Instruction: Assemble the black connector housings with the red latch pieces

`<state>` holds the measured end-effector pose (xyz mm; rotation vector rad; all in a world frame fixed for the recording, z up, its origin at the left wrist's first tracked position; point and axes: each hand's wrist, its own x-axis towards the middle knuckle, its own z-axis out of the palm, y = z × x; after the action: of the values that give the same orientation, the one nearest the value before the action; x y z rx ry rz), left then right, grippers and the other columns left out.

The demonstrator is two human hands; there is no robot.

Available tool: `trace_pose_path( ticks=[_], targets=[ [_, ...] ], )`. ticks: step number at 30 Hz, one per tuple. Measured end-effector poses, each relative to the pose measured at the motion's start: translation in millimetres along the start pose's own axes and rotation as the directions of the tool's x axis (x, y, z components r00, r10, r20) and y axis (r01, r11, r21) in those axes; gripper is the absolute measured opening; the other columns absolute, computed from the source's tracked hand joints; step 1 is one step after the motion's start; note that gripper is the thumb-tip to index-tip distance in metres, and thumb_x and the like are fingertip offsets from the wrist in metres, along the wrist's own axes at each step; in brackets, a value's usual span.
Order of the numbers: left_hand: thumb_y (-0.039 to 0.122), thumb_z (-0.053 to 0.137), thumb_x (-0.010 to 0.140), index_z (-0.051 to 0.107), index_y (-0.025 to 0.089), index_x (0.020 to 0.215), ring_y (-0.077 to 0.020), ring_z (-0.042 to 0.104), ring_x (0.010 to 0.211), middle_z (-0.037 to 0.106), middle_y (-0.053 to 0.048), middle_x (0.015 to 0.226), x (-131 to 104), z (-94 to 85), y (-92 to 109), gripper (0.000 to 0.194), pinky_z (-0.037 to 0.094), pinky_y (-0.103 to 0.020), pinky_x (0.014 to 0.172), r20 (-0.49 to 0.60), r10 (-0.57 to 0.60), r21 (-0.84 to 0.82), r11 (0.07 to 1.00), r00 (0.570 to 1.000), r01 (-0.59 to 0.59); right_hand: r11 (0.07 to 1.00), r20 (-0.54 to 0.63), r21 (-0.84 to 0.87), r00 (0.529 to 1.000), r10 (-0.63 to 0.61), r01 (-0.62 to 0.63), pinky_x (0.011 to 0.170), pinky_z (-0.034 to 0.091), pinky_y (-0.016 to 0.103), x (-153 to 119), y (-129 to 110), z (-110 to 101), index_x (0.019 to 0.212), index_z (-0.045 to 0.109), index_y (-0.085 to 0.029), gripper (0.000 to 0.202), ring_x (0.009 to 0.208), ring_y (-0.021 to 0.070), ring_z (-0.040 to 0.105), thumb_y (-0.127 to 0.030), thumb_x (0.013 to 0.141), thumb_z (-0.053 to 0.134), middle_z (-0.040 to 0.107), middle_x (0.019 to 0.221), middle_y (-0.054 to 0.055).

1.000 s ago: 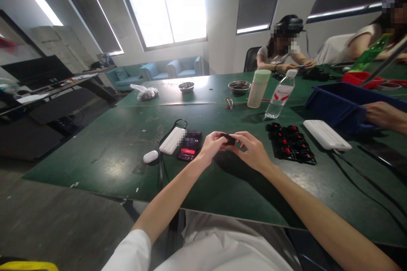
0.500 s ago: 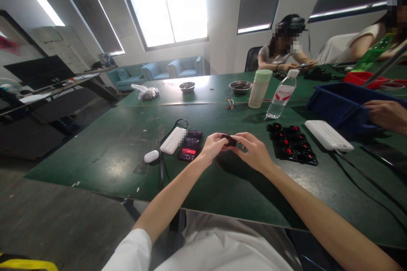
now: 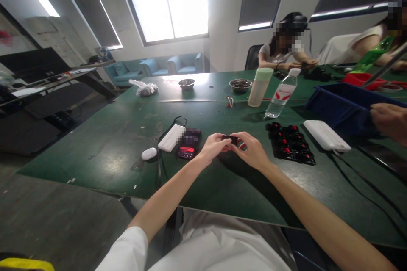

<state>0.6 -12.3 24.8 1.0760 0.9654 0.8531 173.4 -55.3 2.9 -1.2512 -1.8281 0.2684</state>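
Observation:
Between my two hands, just above the green table (image 3: 197, 186), is a small black part (image 3: 233, 139). My left hand (image 3: 214, 146) grips its left side, thumb on top. The fingers of my right hand (image 3: 252, 149) close on its right end. A bit of red shows by the right fingertips; I cannot tell what it belongs to. Most of the part is covered by fingers. Right of my hands, several black parts with red pieces (image 3: 289, 143) lie in rows. To the left are a phone (image 3: 187, 150) with a lit screen and a white power bank (image 3: 171, 138).
A white earbud case (image 3: 149, 154) lies at left. Behind stand a water bottle (image 3: 281, 95), a green-capped bottle (image 3: 260, 88) and metal bowls (image 3: 241, 85). At right are another power bank (image 3: 326, 135) with a cable, a blue bin (image 3: 340, 108) and a co-worker's hand (image 3: 389, 118).
My right fingers have shifted and curled closer round the end of the black part. The view has moved slightly. The co-worker's hand by the blue bin has moved a little.

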Motion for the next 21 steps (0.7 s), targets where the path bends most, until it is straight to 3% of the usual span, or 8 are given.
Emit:
trace_pose_path(
  ticks=[6, 13, 17, 19, 21],
  targets=[
    [0.037, 0.067, 0.097, 0.069, 0.015, 0.103, -0.0137, 0.071, 0.061, 0.076, -0.005, 0.087, 3, -3.6, 2, 0.023, 0.053, -0.023, 0.061, 0.051, 0.064, 0.068, 0.995, 0.997, -0.067, 0.970, -0.038, 0.163, 0.981, 0.189, -0.180, 0.070, 0.062, 0.035, 3, -5, -1, 0.116, 0.074, -0.022, 0.033, 0.087, 0.0234, 0.073, -0.044, 0.092, 0.071, 0.077, 0.106, 0.008],
    [0.038, 0.064, 0.097, 0.063, 0.016, 0.076, -0.0115, 0.061, 0.052, 0.062, 0.003, 0.062, 11, -8.7, -4, 0.030, 0.043, -0.021, 0.053, -0.021, 0.198, 0.174, 0.966, 0.980, -0.191, 0.930, -0.063, 0.311, 0.973, 0.223, -0.193, 0.076, 0.062, 0.037, 1, -12, 2, 0.116, 0.074, -0.024, 0.037, 0.092, 0.0226, 0.069, -0.046, 0.086, 0.079, 0.074, 0.115, 0.008],
    [0.036, 0.067, 0.095, 0.065, 0.015, 0.077, -0.0114, 0.061, 0.053, 0.063, 0.002, 0.065, 11, -6.9, -6, 0.028, 0.044, -0.022, 0.054, -0.067, 0.207, 0.169, 0.967, 0.976, -0.193, 0.805, 0.002, 0.510, 0.936, 0.351, -0.303, 0.061, 0.061, 0.031, 3, -11, 6, 0.118, 0.071, -0.023, 0.052, 0.081, 0.0191, 0.069, -0.060, 0.082, 0.079, 0.073, 0.111, 0.007],
    [0.036, 0.069, 0.094, 0.065, 0.015, 0.077, -0.0114, 0.061, 0.052, 0.064, 0.002, 0.065, 9, -4.2, -7, 0.027, 0.043, -0.022, 0.055, -0.086, 0.206, 0.152, 0.970, 0.975, -0.192, 0.698, 0.066, 0.601, 0.895, 0.442, -0.389, 0.046, 0.053, 0.025, 5, -9, 10, 0.115, 0.070, -0.022, 0.059, 0.066, 0.0165, 0.066, -0.073, 0.085, 0.069, 0.072, 0.095, 0.005],
    [0.037, 0.069, 0.094, 0.065, 0.016, 0.079, -0.0114, 0.060, 0.053, 0.064, 0.002, 0.066, 7, -0.6, -9, 0.027, 0.044, -0.023, 0.055, -0.086, 0.215, 0.130, 0.971, 0.973, -0.203, 0.633, 0.142, 0.608, 0.850, 0.507, -0.479, 0.035, 0.039, 0.022, 6, -8, 14, 0.096, 0.070, -0.018, 0.068, 0.048, 0.0135, 0.058, -0.084, 0.086, 0.055, 0.068, 0.073, 0.003]
  ],
)
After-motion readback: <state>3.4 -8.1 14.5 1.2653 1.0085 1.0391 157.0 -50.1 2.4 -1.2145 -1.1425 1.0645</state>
